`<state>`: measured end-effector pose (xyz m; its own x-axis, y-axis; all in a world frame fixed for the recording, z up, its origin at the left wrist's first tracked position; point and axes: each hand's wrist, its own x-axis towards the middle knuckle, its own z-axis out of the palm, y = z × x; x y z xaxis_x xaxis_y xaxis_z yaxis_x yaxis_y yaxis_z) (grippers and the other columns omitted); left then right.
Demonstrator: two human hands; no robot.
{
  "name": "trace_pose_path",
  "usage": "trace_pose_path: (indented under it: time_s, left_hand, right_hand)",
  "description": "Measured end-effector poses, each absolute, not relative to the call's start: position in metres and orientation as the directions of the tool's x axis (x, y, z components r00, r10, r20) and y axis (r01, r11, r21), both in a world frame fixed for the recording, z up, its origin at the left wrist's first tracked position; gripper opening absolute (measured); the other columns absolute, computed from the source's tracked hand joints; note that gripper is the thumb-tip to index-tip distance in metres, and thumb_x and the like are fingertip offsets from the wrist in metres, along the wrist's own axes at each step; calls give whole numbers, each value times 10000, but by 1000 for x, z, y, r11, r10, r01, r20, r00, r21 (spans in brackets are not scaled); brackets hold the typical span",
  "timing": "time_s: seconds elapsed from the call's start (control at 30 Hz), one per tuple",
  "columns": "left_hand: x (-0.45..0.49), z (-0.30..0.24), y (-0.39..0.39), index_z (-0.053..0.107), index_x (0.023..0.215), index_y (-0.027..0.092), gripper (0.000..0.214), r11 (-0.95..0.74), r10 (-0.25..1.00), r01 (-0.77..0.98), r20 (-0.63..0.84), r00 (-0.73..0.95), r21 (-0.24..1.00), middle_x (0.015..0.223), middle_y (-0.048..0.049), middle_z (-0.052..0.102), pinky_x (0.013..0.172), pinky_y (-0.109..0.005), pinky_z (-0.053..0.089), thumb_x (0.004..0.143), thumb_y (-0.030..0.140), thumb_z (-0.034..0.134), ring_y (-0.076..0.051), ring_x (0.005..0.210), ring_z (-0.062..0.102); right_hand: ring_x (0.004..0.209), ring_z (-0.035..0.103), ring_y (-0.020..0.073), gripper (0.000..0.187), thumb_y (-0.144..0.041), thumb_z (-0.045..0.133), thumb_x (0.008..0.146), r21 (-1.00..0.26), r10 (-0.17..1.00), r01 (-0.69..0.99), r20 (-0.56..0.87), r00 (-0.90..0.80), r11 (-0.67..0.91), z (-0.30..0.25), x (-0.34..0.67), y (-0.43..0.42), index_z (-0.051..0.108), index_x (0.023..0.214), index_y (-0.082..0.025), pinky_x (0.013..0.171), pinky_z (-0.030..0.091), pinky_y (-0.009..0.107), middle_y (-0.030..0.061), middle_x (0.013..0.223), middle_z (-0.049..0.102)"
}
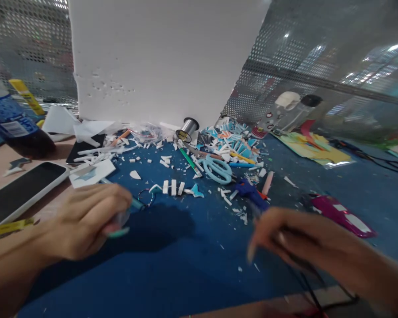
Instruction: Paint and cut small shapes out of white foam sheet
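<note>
My left hand [89,221] is closed above the left side of the blue table. From its curled fingers pokes a small piece with a teal edge [119,232]; most of it is hidden. Just beyond are a ring of wire [146,198] and a row of white foam blocks [174,187] ending in a blue-and-white tail-shaped piece [196,191]. My right hand [292,238], smeared by motion, is beside a blue glue gun [252,194]. Whether its fingers grip the glue gun cannot be made out. A dark cable [310,291] runs below that hand.
Light-blue scissors [219,170], a green pencil [189,161] and a wire spool [187,129] lie among foam scraps [230,139]. A phone [23,190] and a drink bottle [16,126] are left. A magenta packet [343,214] lies right. A white board [166,57] stands behind.
</note>
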<state>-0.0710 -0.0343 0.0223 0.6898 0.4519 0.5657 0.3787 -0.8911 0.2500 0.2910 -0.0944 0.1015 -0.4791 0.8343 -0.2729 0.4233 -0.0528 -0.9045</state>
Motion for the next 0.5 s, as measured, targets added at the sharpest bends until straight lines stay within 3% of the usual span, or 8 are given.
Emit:
trace_pose_path:
  time_s: [0.07,0.13,0.2,0.3,0.4,0.5]
  left_hand:
    - [-64,17,-22,482,946,264,109,-779,611,535,588,529,327,914,-48,644,726,-388,550,1027,283,412,-224,801,622]
    - [-50,9,-9,473,1041,234,90,-720,681,580,550,484,381,998,-97,641,763,-448,561,1003,312,454,-263,881,640]
    - [-36,1,3,431,1038,223,260,-675,735,584,473,485,450,1036,-119,670,697,-402,586,944,416,578,-258,862,681]
    - [-27,-9,17,398,991,233,287,-625,779,570,388,492,533,1005,-107,721,607,-327,597,908,384,627,-222,790,719]
    - [-26,-11,19,361,931,250,279,-607,793,564,382,475,560,947,-78,734,592,-295,598,895,306,632,-201,778,733]
    - [-27,-10,13,334,904,258,297,-641,768,563,443,463,522,907,-59,730,579,-288,587,892,249,630,-196,756,732]
  right_hand:
    - [573,527,115,301,-458,546,993,-949,897,306,-200,-395,-77,93,296,-79,699,1172,-270,521,412,237,19,684,599]
    - [665,582,117,383,-478,625,948,-975,901,143,-212,-378,-169,84,291,-60,640,1242,-234,568,459,239,61,885,681]
    - [668,592,108,583,-506,774,820,-979,879,24,-193,-435,-203,76,280,-42,582,1277,-198,534,457,233,107,1046,703]
    - [658,600,94,729,-372,902,688,-979,869,-18,-173,-463,-204,65,262,-19,511,1272,-179,521,476,233,164,1210,680]
    - [730,671,124,503,-300,861,741,-999,914,39,17,-405,36,51,246,-4,457,1032,-223,642,562,284,117,1154,707]
    - [1066,701,222,499,-285,854,733,-898,834,217,236,-498,384,37,231,4,396,926,-247,908,571,413,114,1225,686]
